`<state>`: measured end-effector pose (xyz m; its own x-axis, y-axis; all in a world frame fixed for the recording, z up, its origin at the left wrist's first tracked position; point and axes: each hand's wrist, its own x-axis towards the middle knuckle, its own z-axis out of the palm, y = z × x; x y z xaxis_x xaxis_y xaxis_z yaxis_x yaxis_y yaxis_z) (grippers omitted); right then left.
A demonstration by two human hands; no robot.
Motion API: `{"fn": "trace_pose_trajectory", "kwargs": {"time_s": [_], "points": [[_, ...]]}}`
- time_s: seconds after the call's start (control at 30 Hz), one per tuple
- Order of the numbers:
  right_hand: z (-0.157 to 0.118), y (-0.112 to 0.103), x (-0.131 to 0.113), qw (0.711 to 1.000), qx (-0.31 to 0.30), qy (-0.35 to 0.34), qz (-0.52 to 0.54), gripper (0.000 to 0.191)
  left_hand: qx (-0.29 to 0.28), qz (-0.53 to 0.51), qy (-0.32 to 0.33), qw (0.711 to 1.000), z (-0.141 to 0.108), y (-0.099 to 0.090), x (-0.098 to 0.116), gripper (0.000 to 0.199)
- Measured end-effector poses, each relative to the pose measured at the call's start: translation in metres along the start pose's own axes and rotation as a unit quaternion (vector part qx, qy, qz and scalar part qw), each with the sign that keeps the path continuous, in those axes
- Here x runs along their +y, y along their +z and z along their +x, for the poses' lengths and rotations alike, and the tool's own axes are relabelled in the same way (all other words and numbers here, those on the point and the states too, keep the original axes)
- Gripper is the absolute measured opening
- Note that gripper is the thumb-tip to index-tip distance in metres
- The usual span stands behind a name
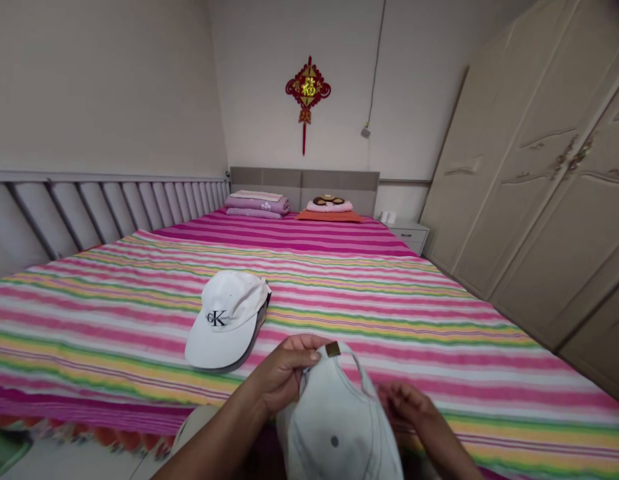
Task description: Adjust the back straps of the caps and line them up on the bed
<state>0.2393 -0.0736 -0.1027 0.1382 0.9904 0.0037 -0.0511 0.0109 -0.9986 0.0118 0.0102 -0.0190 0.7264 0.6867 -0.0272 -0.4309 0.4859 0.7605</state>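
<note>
A pale baseball cap [342, 423] is held up at the near edge of the bed, its back opening and strap facing up. My left hand [284, 373] is closed on it, thumb and fingers pinching the strap beside a small brown tab [332, 349]. My right hand [409, 407] is at the cap's right edge with fingers curled; they are blurred and partly hidden, so their grip is unclear. On the bed, ahead and to the left, lies a white cap [229, 320] with black "CK" lettering. Under my left forearm, part of a beige rounded thing [195, 423] shows.
A striped sheet [439, 353] covers the bed. Folded purple bedding [259, 204] and an orange pillow [329, 217] lie by the headboard [339, 181]. A railing [109, 207] runs along the left, a wardrobe [529, 173] stands right, and a nightstand [409, 235] is beyond.
</note>
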Motion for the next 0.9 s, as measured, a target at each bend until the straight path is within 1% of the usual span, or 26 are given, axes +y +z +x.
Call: {"fn": "trace_pose_trajectory", "kwargs": {"time_s": [0.03,0.07,0.13,0.17,0.23,0.27,0.3,0.37,0.43,0.5,0.6,0.73,0.8,0.9], "points": [[0.003,0.002,-0.017,1.000,0.012,-0.015,-0.010,0.027,0.003,0.023,-0.007,1.000,-0.001,0.002,-0.001,0.025],[0.005,0.005,-0.035,0.999,0.000,-0.029,-0.016,0.031,0.004,0.043,-0.014,0.999,-0.002,0.004,-0.003,0.025],[0.006,0.020,-0.064,0.995,-0.071,-0.061,-0.021,0.038,0.002,0.068,-0.026,0.997,-0.005,0.008,-0.006,0.025],[0.006,0.029,-0.074,0.992,-0.104,-0.072,-0.030,0.039,0.002,0.074,-0.033,0.997,-0.006,0.009,-0.008,0.025],[0.005,0.047,-0.083,0.988,-0.126,-0.076,-0.054,0.027,0.010,0.079,-0.041,0.996,-0.009,0.009,-0.010,0.026],[0.004,0.055,-0.082,0.988,-0.129,-0.067,-0.054,0.023,0.018,0.077,-0.039,0.996,-0.011,0.008,-0.010,0.025],[0.004,0.061,-0.079,0.989,-0.132,-0.051,-0.041,0.024,0.024,0.069,-0.038,0.997,-0.012,0.007,-0.010,0.024],[0.004,0.068,-0.072,0.989,-0.149,-0.011,0.024,0.028,0.026,0.041,-0.042,0.998,-0.014,0.004,-0.009,0.024],[0.004,0.072,-0.066,0.981,-0.164,0.018,0.105,0.029,0.013,0.008,-0.058,0.998,-0.015,0.000,-0.009,0.028],[0.005,0.075,-0.064,0.972,-0.164,0.029,0.169,0.029,-0.008,-0.009,-0.071,0.997,-0.014,-0.002,-0.011,0.031],[0.005,0.079,-0.063,0.960,-0.155,0.049,0.230,0.030,-0.016,0.000,-0.071,0.997,-0.012,-0.002,-0.016,0.025],[0.007,0.084,-0.060,0.958,-0.148,0.054,0.241,0.033,0.016,0.015,-0.068,0.997,-0.012,-0.001,-0.023,0.007],[0.008,0.084,-0.059,0.959,-0.146,0.058,0.238,0.033,0.030,0.017,-0.070,0.997,-0.013,-0.003,-0.024,0.007],[0.008,0.085,-0.059,0.962,-0.144,0.060,0.225,0.031,0.043,0.019,-0.065,0.997,-0.013,-0.005,-0.025,0.013]]}}
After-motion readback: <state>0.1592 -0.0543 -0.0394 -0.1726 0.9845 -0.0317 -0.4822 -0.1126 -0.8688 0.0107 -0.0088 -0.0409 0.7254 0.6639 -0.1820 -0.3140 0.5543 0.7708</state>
